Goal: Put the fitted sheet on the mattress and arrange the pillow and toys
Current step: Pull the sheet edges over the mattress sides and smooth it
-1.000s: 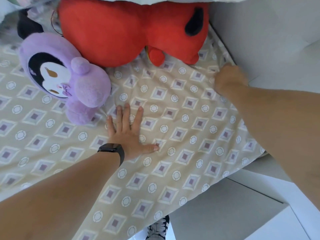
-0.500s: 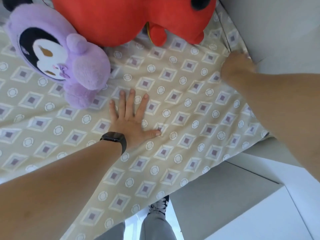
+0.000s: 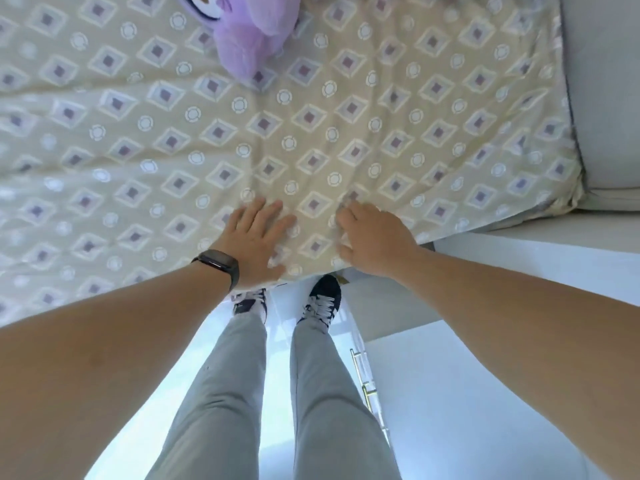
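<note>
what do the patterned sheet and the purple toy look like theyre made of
Sheet: thin woven fabric, probably cotton or a blend, matte; it shows soft creases near the right hand. Purple toy: plush, likely synthetic pile over soft stuffing; its surface looks fuzzy and its shape rounded.

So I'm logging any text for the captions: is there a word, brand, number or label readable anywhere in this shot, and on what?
None can be read.
Wristband on the left wrist: screen dark, nothing showing.
Fitted sheet: only squares and circles, no lettering.
Purple plush toy: no tag visible.
Shoes: no legible brand.
</note>
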`<state>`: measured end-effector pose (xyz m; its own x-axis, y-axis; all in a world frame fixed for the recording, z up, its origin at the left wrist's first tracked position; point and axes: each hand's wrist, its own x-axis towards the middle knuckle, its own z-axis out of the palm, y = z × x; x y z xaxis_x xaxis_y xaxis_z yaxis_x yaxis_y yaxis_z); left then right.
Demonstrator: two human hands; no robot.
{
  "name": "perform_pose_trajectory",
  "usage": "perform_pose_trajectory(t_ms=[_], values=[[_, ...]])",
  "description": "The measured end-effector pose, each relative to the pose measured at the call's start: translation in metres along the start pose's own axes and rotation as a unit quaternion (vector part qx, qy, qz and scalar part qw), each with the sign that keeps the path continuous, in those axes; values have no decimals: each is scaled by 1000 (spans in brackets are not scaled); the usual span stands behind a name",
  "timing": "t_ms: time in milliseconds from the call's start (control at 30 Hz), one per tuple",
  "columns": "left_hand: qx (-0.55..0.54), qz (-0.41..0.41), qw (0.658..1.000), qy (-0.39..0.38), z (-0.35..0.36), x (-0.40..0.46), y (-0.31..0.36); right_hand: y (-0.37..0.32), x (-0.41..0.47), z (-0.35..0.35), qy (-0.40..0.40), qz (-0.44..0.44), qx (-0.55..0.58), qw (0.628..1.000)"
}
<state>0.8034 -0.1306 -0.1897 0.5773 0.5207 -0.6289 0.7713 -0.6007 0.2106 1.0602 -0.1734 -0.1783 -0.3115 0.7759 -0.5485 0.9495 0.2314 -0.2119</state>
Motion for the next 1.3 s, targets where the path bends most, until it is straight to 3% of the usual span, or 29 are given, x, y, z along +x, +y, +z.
perform_pose_trajectory(t_ms=[167, 300, 467, 567, 667, 833, 933, 1067, 1200, 1300], values=[[-1, 3, 998, 67, 23, -41, -7, -50, -6, 9, -20, -65, -88, 994], [35, 21, 997, 59, 40, -52, -6, -73, -10, 13, 1, -29, -105, 994], [-33, -11, 997, 63, 47, -63, 9, -78, -19, 10, -17, -25, -132, 991], [-29, 20, 999, -22, 53, -72, 23, -91, -27, 8, -76, -10, -147, 986], [-25, 80, 990, -109, 39, -83, 28, -103, -31, 2, -124, 61, -170, 976], [-152, 13, 987, -40, -22, -121, 23, -126, -54, -50, -154, 143, 45, 977], [-246, -32, 969, 23, -88, -162, 19, -140, -84, -127, -95, 153, 174, 968], [-383, -54, 913, 131, -196, -238, 33, -155, -145, -238, 33, 167, 272, 947], [-373, -45, 907, 188, -291, -310, 55, -162, -208, -329, 131, 161, 326, 922], [-341, -33, 917, 202, -337, -356, 64, -170, -237, -382, 167, 138, 302, 928]])
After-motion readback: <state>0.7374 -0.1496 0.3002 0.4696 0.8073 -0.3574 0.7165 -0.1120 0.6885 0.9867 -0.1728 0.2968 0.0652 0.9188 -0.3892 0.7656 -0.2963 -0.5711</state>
